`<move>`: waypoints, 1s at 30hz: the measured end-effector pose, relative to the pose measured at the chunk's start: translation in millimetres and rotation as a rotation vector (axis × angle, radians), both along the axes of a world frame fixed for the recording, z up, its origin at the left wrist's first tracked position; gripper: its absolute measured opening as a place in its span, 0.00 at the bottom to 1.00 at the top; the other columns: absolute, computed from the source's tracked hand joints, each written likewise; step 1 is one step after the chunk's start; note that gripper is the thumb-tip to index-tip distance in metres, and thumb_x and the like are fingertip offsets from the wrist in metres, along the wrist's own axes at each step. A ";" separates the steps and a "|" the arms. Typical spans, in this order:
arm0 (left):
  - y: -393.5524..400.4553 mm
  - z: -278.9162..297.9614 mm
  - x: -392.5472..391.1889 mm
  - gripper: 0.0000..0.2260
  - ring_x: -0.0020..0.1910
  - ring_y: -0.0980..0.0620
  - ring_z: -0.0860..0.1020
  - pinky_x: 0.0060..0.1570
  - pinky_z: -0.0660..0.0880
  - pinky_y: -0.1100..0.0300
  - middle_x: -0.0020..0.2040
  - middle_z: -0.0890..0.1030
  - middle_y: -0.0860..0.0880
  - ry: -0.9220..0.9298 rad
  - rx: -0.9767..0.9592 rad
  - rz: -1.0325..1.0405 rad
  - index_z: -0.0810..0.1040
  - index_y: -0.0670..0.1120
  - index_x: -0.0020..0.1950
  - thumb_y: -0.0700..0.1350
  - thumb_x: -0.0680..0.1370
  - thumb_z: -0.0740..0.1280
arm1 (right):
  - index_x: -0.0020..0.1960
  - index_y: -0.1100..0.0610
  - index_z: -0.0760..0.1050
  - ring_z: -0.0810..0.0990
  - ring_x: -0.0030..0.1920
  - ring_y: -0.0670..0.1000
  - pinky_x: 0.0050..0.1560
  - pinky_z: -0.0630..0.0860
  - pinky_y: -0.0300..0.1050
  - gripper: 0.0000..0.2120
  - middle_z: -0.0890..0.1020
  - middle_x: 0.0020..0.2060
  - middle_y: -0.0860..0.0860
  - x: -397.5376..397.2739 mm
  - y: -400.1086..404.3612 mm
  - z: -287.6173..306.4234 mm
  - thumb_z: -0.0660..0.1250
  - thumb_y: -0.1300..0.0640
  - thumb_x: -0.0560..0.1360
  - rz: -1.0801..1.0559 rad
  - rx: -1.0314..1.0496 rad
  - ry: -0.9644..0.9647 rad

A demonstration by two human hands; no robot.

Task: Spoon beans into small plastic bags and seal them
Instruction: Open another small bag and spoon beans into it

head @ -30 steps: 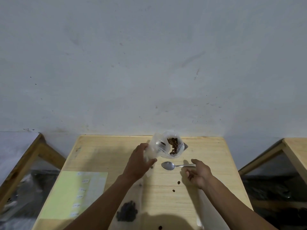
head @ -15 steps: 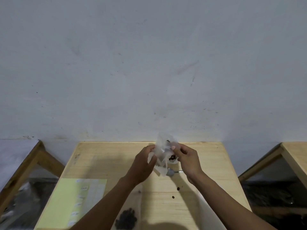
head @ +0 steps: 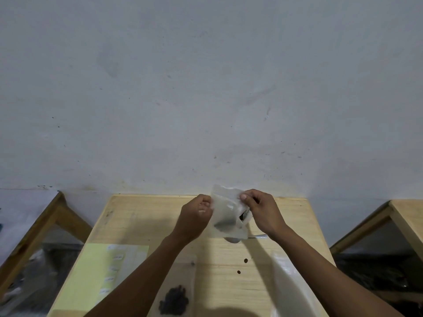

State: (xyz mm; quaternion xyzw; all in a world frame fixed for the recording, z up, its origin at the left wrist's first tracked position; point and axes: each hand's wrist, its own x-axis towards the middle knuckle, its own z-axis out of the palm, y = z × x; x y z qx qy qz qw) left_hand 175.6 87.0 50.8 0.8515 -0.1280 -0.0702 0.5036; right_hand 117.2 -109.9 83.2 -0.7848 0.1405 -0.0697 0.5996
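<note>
Both hands are raised above the far half of the tabletop (head: 137, 225) with a small plastic bag (head: 226, 211) stretched between them. The left hand (head: 194, 216) pinches the bag's left edge with curled fingers, and the right hand (head: 263, 211) pinches its upper right edge between thumb and fingertips. Through the clear film something dark shows low on the right side, probably beans, though it is too blurred to be sure.

Just below the bag, a spoon (head: 256, 236) lies on the wood, its bowl partly hidden. Two loose beans (head: 245, 260) sit nearer the person, and a filled bag (head: 175, 303) of dark beans lies at the near edge beside a yellow-green sheet (head: 91, 277).

Judging by the grip on the top edge, sealing is in hand. Next, the mouth needs to be lined up and pressed shut along its length, keeping the bag upright.
</note>
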 end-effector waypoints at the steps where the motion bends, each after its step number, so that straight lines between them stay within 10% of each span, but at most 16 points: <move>1: -1.0 5.0 -0.3 0.04 0.44 0.60 0.81 0.45 0.75 0.69 0.43 0.83 0.56 0.065 -0.051 -0.019 0.79 0.51 0.48 0.45 0.75 0.70 | 0.44 0.60 0.81 0.74 0.30 0.38 0.34 0.70 0.28 0.09 0.82 0.37 0.52 0.5 0.1 0.7 0.64 0.60 0.79 0.003 -0.026 -0.015; 8: -3.6 21.3 -0.8 0.04 0.32 0.58 0.78 0.37 0.71 0.63 0.34 0.83 0.50 0.155 -0.217 -0.038 0.79 0.42 0.42 0.39 0.77 0.69 | 0.50 0.53 0.82 0.79 0.38 0.44 0.42 0.73 0.36 0.05 0.82 0.36 0.46 3.9 -4.7 2.8 0.68 0.59 0.77 0.030 0.046 -0.133; 13: -0.9 26.7 1.4 0.03 0.36 0.54 0.81 0.38 0.76 0.60 0.39 0.85 0.46 0.194 -0.356 0.081 0.79 0.42 0.45 0.39 0.78 0.67 | 0.64 0.49 0.74 0.81 0.45 0.46 0.49 0.78 0.42 0.20 0.83 0.45 0.50 0.5 -2.4 5.2 0.73 0.58 0.74 0.133 0.234 -0.033; 17: 6.5 30.4 5.5 0.05 0.36 0.54 0.82 0.39 0.75 0.60 0.40 0.85 0.47 0.212 -0.400 0.124 0.78 0.42 0.43 0.39 0.79 0.67 | 0.47 0.56 0.83 0.80 0.44 0.48 0.47 0.77 0.46 0.04 0.85 0.45 0.51 -4.5 -0.7 -10.7 0.71 0.56 0.75 0.199 0.084 0.074; 24: 9.6 31.6 1.3 0.05 0.40 0.49 0.85 0.35 0.76 0.63 0.45 0.86 0.44 0.269 -0.451 0.180 0.75 0.35 0.48 0.37 0.79 0.66 | 0.38 0.56 0.77 0.73 0.40 0.54 0.44 0.71 0.51 0.12 0.77 0.37 0.55 0.5 0.4 -25.7 0.69 0.51 0.76 0.045 0.245 0.150; 27: 14.0 32.6 0.2 0.04 0.41 0.48 0.85 0.39 0.78 0.58 0.42 0.86 0.47 0.186 -0.290 0.118 0.78 0.40 0.48 0.40 0.79 0.67 | 0.52 0.52 0.79 0.78 0.43 0.49 0.43 0.76 0.40 0.05 0.79 0.45 0.52 -2.0 3.7 -10.4 0.69 0.56 0.77 0.062 0.234 0.096; 30: 16.7 35.5 -1.3 0.03 0.39 0.51 0.84 0.44 0.79 0.55 0.40 0.85 0.48 0.143 -0.150 0.016 0.80 0.44 0.47 0.40 0.78 0.67 | 0.65 0.46 0.71 0.77 0.51 0.44 0.43 0.77 0.33 0.22 0.77 0.54 0.46 1.4 2.6 9.2 0.73 0.54 0.74 0.126 0.078 -0.018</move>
